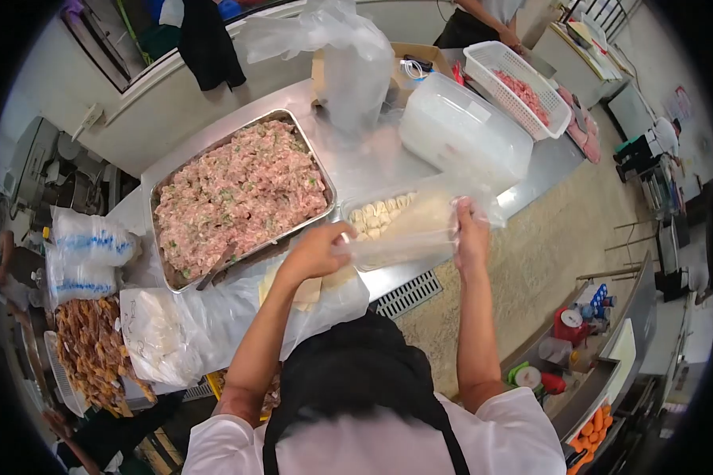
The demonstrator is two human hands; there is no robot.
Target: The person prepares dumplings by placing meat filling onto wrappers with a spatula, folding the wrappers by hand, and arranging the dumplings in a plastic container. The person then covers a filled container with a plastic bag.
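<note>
Rows of pale folded dumplings [382, 212] sit in a clear plastic tray on the steel table, partly covered by a sheet of thin clear plastic [420, 229]. My right hand [471, 229] is closed on the right side of this plastic sheet. At its left end, my left hand [322, 252] has its fingers curled in, pinching the plastic near the dumplings. Beside my left hand are pale dough wrappers [305, 294] on a plastic bag. A large metal tray [317, 154] full of minced meat with green bits [238, 194] stands to the left, a dark utensil handle at its near edge.
Stacked clear lids or trays [463, 131] lie beyond the dumplings. Behind them are a white basket [558, 119] of meat and a cardboard box [428, 55]. Wrapped packs [91, 253] and browned meat pieces [95, 340] are at left. Another person's hand [512, 39] is at the far end.
</note>
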